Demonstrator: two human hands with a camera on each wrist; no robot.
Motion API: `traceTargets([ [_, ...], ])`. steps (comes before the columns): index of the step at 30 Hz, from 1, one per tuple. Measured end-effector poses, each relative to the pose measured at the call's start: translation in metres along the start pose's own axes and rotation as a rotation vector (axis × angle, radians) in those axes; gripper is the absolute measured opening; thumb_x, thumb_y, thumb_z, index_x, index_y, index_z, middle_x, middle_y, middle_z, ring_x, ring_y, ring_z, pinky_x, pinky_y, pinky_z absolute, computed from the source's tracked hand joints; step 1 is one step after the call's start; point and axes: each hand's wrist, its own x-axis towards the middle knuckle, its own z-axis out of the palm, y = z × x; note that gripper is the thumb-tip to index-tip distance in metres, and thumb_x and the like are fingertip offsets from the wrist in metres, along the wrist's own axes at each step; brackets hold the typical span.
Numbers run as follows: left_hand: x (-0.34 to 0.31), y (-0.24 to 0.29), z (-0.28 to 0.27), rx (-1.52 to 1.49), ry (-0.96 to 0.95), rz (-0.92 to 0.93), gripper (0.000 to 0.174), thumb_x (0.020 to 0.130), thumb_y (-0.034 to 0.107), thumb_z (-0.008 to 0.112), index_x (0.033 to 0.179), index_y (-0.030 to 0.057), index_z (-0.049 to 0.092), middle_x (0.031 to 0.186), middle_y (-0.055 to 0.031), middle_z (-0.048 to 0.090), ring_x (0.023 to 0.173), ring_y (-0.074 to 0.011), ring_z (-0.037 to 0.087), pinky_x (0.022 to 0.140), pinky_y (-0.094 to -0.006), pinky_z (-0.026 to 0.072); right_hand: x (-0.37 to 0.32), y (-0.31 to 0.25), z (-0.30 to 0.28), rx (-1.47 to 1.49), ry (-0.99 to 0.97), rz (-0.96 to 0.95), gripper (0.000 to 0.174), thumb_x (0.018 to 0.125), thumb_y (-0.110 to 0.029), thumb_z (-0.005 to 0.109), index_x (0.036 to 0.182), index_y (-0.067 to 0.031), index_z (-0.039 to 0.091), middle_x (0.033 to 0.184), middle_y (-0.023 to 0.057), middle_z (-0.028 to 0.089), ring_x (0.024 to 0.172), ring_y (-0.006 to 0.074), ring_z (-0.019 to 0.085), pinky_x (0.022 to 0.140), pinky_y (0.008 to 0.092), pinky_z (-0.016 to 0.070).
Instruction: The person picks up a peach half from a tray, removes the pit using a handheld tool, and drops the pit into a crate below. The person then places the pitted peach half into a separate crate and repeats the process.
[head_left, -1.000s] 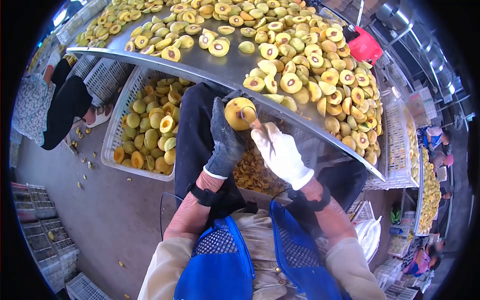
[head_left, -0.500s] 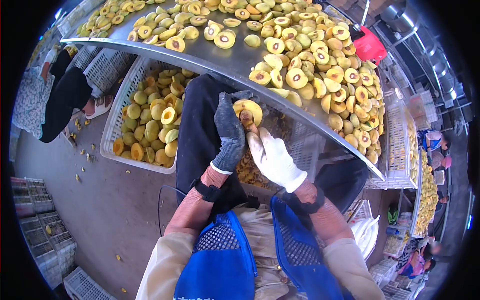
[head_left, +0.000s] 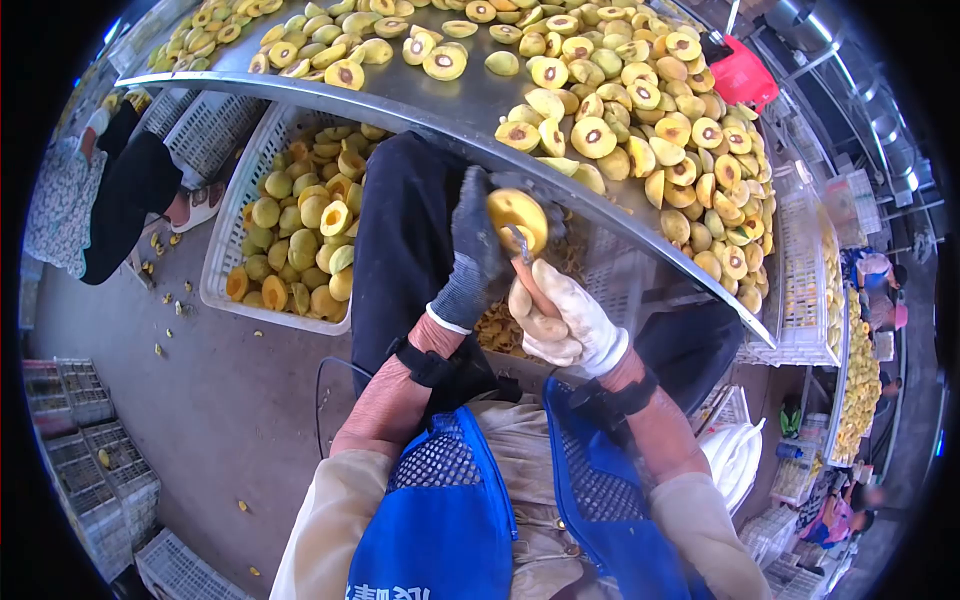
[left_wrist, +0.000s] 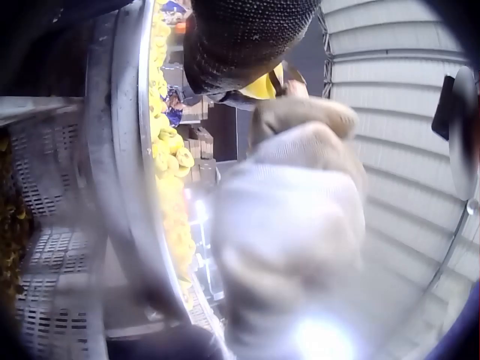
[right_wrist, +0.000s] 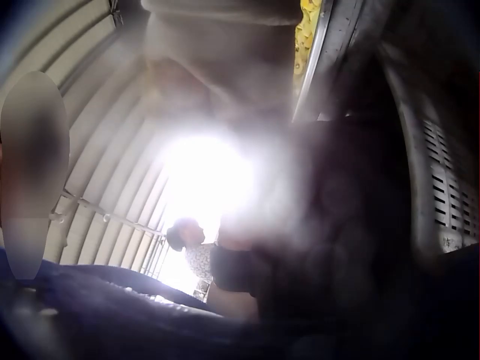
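Observation:
In the head view the left hand (head_left: 472, 235), in a dark glove, holds a halved yellow fruit (head_left: 512, 208) between thumb and fingers, its far fingers blurred. The right hand (head_left: 570, 318), gloved in white, grips the orange-brown handle of a small tool (head_left: 532, 283), whose metal end lies at the fruit's face. Seen from the left wrist, the dark glove (left_wrist: 247, 41) is above the white glove (left_wrist: 292, 202), with a bit of yellow fruit (left_wrist: 262, 86) between them. The right wrist view is mostly glare and shadow; a pale glove (right_wrist: 217, 52) fills its top.
A metal table (head_left: 420, 105) beyond the hands bears many halved fruits (head_left: 593, 138). Left of the knees stands a white crate (head_left: 215, 290) of fruit halves. Scraps (head_left: 505, 330) lie below the hands. A red container (head_left: 742, 76) is at the back right; another person (head_left: 70, 205) sits at left.
Both hands have shifted slightly right with the fruit. The tool's metal end, outside the dark centre at first and hidden half a second ago, shows again; the right fingers are more curled.

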Motion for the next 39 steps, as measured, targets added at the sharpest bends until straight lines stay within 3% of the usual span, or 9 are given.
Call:
traceTargets([
  [1,-0.003,0.022,0.014,-0.436,-0.060,-0.280,0.046,0.097,0.046,0.034,0.101,0.0043,0.053,0.092,-0.0134,0.063,0.081,-0.0289,0.063,0.074,-0.0429,0.0542,-0.004,0.004,-0.007,0.035,-0.032,-0.004,0.048,0.096,-0.050,0.040,0.089,-0.0052,0.055,0.050,-0.0048,0.036,0.032,0.0033,0.028,0.029,0.0192,0.0226],
  [5,-0.003,0.061,0.026,-0.218,0.117,0.069,0.039,0.096,0.040,0.039,0.105,0.0042,0.053,0.096,-0.0121,0.061,0.090,-0.0290,0.061,0.087,-0.0434,0.0502,-0.016,0.000,-0.016,0.011,0.131,-0.045,0.049,0.095,-0.051,0.041,0.094,-0.0043,0.055,0.053,-0.0039,0.039,0.034,0.0030,0.030,0.031,0.0187,0.0244],
  [6,-0.006,0.072,0.024,0.442,0.154,0.471,0.036,0.096,0.036,0.041,0.107,0.0033,0.052,0.099,-0.0126,0.061,0.093,-0.0284,0.060,0.090,-0.0417,0.0487,-0.017,-0.004,-0.013,-0.070,0.289,-0.060,0.045,0.098,-0.045,0.040,0.096,-0.0026,0.055,0.053,-0.0024,0.042,0.032,0.0043,0.030,0.030,0.0188,0.0256],
  [12,0.027,0.162,-0.072,1.521,0.647,1.302,0.035,0.097,0.022,0.046,0.122,-0.0028,0.049,0.116,-0.0147,0.057,0.109,-0.0253,0.052,0.098,-0.0355,0.0383,-0.015,-0.038,-0.020,-0.356,0.442,-0.194,0.038,0.091,-0.039,0.057,0.098,-0.0021,0.053,0.064,0.0019,0.057,0.035,0.0046,0.044,0.032,0.0178,0.0329],
  [17,0.030,0.156,-0.050,0.695,0.369,0.935,0.033,0.097,0.014,0.043,0.123,-0.0039,0.051,0.123,-0.0170,0.054,0.113,-0.0287,0.051,0.101,-0.0360,0.0357,0.034,-0.092,-0.019,-0.846,0.524,-0.329,0.032,0.088,-0.031,0.062,0.096,-0.0021,0.052,0.067,0.0041,0.059,0.037,0.0072,0.046,0.034,0.0208,0.0353],
  [20,0.004,0.142,-0.008,1.594,0.136,1.171,0.033,0.091,-0.001,0.043,0.123,-0.0022,0.053,0.125,-0.0205,0.053,0.117,-0.0301,0.051,0.100,-0.0357,0.0386,0.076,-0.121,-0.030,-1.284,0.651,-0.313,0.035,0.087,-0.030,0.062,0.102,0.0004,0.052,0.069,0.0076,0.060,0.050,0.0153,0.055,0.046,0.0278,0.0438],
  [23,-0.001,0.124,0.012,1.386,-0.074,0.897,0.029,0.092,0.000,0.043,0.118,-0.0017,0.055,0.121,-0.0192,0.055,0.113,-0.0287,0.052,0.098,-0.0337,0.0402,0.117,-0.139,-0.053,-1.829,0.598,-0.384,0.044,0.085,-0.032,0.058,0.118,-0.0038,0.051,0.095,0.0182,0.063,0.093,0.0338,0.061,0.082,0.0402,0.0479],
  [26,-0.009,0.108,0.032,0.996,-0.104,0.622,0.026,0.093,0.002,0.043,0.115,-0.0014,0.057,0.116,-0.0162,0.056,0.109,-0.0251,0.054,0.097,-0.0319,0.0417,0.145,-0.150,-0.057,-2.149,0.390,-0.221,0.044,0.082,-0.028,0.059,0.120,-0.0064,0.051,0.111,0.0175,0.060,0.105,0.0342,0.057,0.089,0.0414,0.0463],
  [39,-0.007,0.110,0.018,0.862,-0.173,0.470,0.028,0.097,0.009,0.039,0.118,-0.0056,0.052,0.117,-0.0132,0.055,0.112,-0.0220,0.054,0.099,-0.0308,0.0409,0.125,-0.154,-0.090,-1.748,0.639,-0.216,0.048,0.075,-0.032,0.070,0.107,0.0014,0.057,0.094,0.0164,0.063,0.085,0.0274,0.061,0.074,0.0355,0.0485],
])
